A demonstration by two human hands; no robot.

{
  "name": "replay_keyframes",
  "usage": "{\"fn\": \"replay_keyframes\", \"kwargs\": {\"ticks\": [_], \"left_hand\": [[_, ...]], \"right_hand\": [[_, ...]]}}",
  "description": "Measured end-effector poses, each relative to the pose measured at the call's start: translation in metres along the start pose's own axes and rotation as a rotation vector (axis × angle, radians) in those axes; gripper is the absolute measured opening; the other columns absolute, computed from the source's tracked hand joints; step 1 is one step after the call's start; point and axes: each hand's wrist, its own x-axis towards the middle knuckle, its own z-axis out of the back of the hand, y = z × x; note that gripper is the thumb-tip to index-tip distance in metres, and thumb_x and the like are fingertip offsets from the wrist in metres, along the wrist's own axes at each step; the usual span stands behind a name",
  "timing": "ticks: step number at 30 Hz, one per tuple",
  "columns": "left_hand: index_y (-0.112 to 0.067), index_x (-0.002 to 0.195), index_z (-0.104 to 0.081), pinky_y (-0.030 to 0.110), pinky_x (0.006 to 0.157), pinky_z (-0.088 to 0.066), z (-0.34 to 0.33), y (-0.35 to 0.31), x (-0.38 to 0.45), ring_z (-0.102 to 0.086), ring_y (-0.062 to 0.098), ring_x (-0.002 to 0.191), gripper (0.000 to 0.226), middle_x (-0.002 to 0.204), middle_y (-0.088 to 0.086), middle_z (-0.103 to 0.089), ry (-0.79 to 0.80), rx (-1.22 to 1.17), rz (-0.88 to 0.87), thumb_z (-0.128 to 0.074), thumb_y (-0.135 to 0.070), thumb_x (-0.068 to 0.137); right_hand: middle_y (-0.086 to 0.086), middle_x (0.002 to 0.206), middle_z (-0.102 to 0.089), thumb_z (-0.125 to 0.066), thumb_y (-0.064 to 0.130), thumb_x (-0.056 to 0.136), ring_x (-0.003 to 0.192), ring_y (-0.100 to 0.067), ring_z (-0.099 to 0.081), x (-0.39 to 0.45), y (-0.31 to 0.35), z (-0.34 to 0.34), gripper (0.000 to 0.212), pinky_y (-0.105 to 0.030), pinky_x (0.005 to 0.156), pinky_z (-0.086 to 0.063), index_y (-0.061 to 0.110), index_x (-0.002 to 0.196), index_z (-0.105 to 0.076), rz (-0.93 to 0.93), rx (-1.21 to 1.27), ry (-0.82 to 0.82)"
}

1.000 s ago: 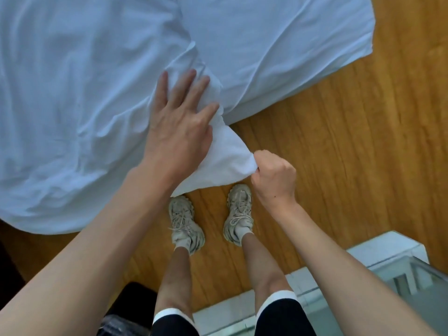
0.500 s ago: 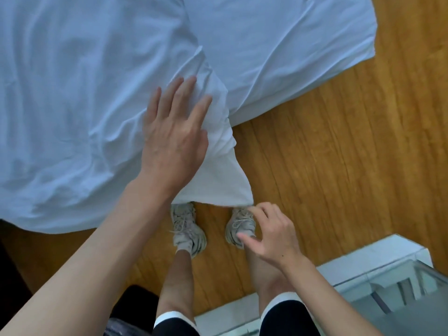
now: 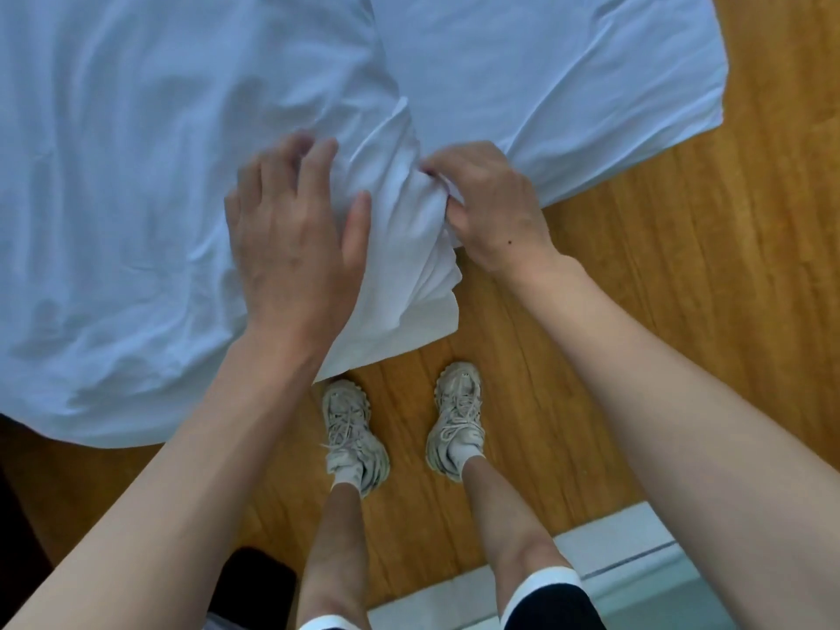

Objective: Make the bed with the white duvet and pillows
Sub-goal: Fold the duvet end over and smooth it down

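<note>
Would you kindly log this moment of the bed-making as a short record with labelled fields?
setting: white duvet spread over the bed corner, wooden floor beside it
left hand: rests flat on the duvet, fingers slightly bent
right hand: pinches a bunched fold of the duvet
bunched corner: hangs off the edge between the two hands
feet: pale sneakers on the floor, close to the bed
pillows: none in view

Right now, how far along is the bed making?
Done: the white duvet is spread over the bed. In hand: the left hand presses it flat while the right hand pinches the bunched corner hanging off the edge. Left: that corner; no pillows are in view.
</note>
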Motion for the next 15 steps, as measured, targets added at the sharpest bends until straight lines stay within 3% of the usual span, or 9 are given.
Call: {"fn": "replay_keyframes", "kwargs": {"ticks": [2, 3, 5, 8, 15], "left_hand": [[-0.011, 0.126, -0.054, 0.039, 0.092, -0.032, 0.000, -0.003, 0.013, -0.047, 0.034, 0.117, 0.045, 0.129, 0.012, -0.052, 0.025, 0.012, 0.058, -0.049, -0.040, 0.092], [-0.012, 0.126, -0.054, 0.039, 0.092, -0.032, 0.000, -0.005, 0.018, -0.046, 0.033, 0.116, 0.046, 0.129, 0.012, -0.051, 0.032, 0.019, 0.081, -0.049, -0.042, 0.091], [-0.013, 0.125, -0.054, 0.039, 0.090, -0.033, 0.000, -0.006, 0.025, -0.045, 0.032, 0.115, 0.048, 0.128, 0.012, -0.050, 0.037, 0.030, 0.115, -0.049, -0.046, 0.090], [-0.015, 0.125, -0.052, 0.039, 0.090, -0.034, 0.002, -0.004, 0.032, -0.044, 0.031, 0.117, 0.051, 0.128, 0.011, -0.048, 0.056, 0.070, 0.136, -0.052, -0.049, 0.087], [-0.014, 0.122, -0.053, 0.041, 0.089, -0.034, 0.005, -0.003, 0.033, -0.044, 0.033, 0.115, 0.045, 0.127, 0.011, -0.049, 0.091, 0.077, 0.119, -0.057, -0.041, 0.086]], "right_hand": [[0.001, 0.066, -0.051, -0.050, 0.006, 0.087, 0.068, -0.020, -0.050, -0.004, -0.004, 0.000, 0.018, -0.028, 0.051, -0.032, 0.015, 0.072, -0.047, 0.071, -0.046, -0.041], [0.003, 0.060, -0.042, -0.049, 0.004, 0.084, 0.059, -0.017, -0.041, -0.008, -0.005, -0.002, 0.023, -0.024, 0.048, -0.024, 0.017, 0.068, -0.039, 0.092, -0.059, -0.054], [0.002, 0.056, -0.040, -0.049, 0.003, 0.081, 0.053, -0.013, -0.033, -0.020, -0.006, -0.003, 0.021, -0.019, 0.046, -0.013, 0.016, 0.065, -0.041, 0.048, -0.056, -0.098], [-0.003, 0.054, -0.047, -0.050, 0.000, 0.075, 0.048, -0.015, -0.035, -0.061, -0.014, -0.005, 0.015, -0.019, 0.048, -0.018, 0.010, 0.063, -0.050, -0.028, -0.073, -0.115], [-0.002, 0.055, -0.048, -0.040, 0.007, 0.076, 0.045, -0.019, -0.047, -0.254, -0.010, -0.013, 0.021, -0.020, 0.041, -0.031, 0.009, 0.063, -0.056, -0.209, -0.099, 0.190]]}}
